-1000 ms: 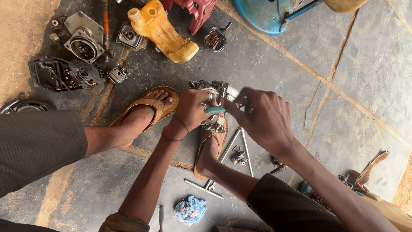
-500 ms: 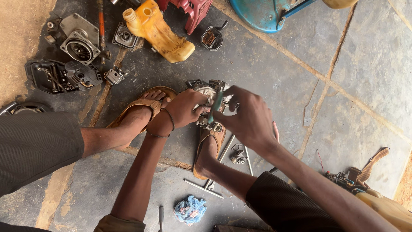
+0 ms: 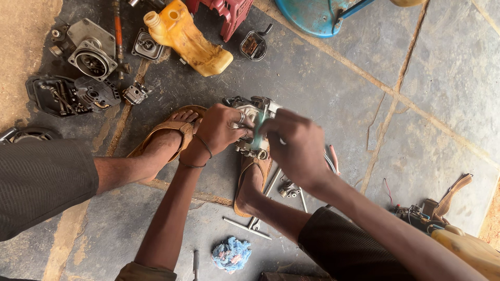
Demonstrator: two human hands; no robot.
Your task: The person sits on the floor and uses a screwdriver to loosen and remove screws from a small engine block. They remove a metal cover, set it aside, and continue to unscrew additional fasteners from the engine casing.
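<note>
Down on the stone floor point(image 3: 323, 78), between two sandalled feet, a small metal engine part point(image 3: 249, 112) sits under both hands: the left hand point(image 3: 221, 127) is closed around its left side, and the right hand point(image 3: 297, 145) grips a teal-handled tool point(image 3: 259, 132) pressed against it. Beyond them lie a yellow fuel tank point(image 3: 185, 39), a grey engine casing point(image 3: 91, 52) and a black cover point(image 3: 70, 96), while a T-shaped wrench point(image 3: 250, 226) and a blue rag point(image 3: 232, 255) rest nearer the person's knees.
</note>
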